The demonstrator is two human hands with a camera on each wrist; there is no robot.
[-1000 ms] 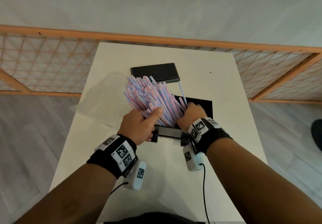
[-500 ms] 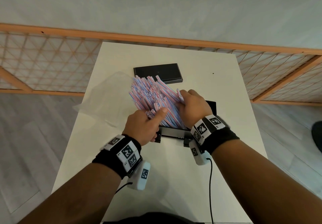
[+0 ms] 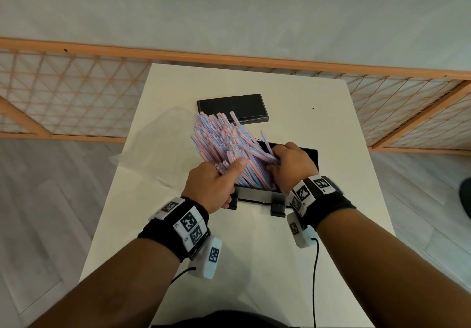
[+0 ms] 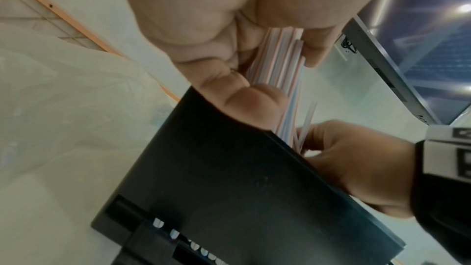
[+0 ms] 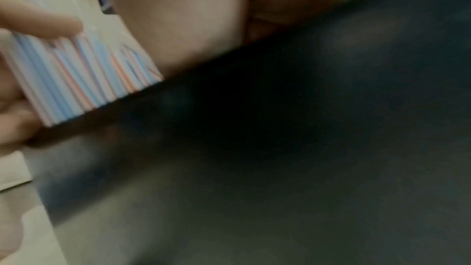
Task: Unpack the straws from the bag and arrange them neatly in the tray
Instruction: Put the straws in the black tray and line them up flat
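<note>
A thick bundle of pink, blue and white striped straws [image 3: 224, 144] leans up and to the left out of the black tray [image 3: 309, 155] in the middle of the white table. My left hand [image 3: 216, 187] grips the bundle low down on its left side, thumb across the front; the left wrist view shows the straws [image 4: 277, 61] between thumb and fingers. My right hand [image 3: 290, 167] curls round loose straws at the bundle's right side, over the tray. The right wrist view is blurred, with straw ends [image 5: 84, 80] above the tray wall [image 5: 280, 148]. The empty clear bag [image 3: 155, 149] lies left of the tray.
A flat black lid or second tray [image 3: 232, 108] lies behind the straws. The white table [image 3: 254, 264] is narrow, its edges close on both sides. An orange-framed lattice screen [image 3: 63, 93] runs behind it. A cable [image 3: 314, 276] hangs from my right wrist.
My right hand went from low in the tray up onto the bundle's right side, then down again onto loose straws there. The bundle has shifted slightly; my left hand keeps its grip.
</note>
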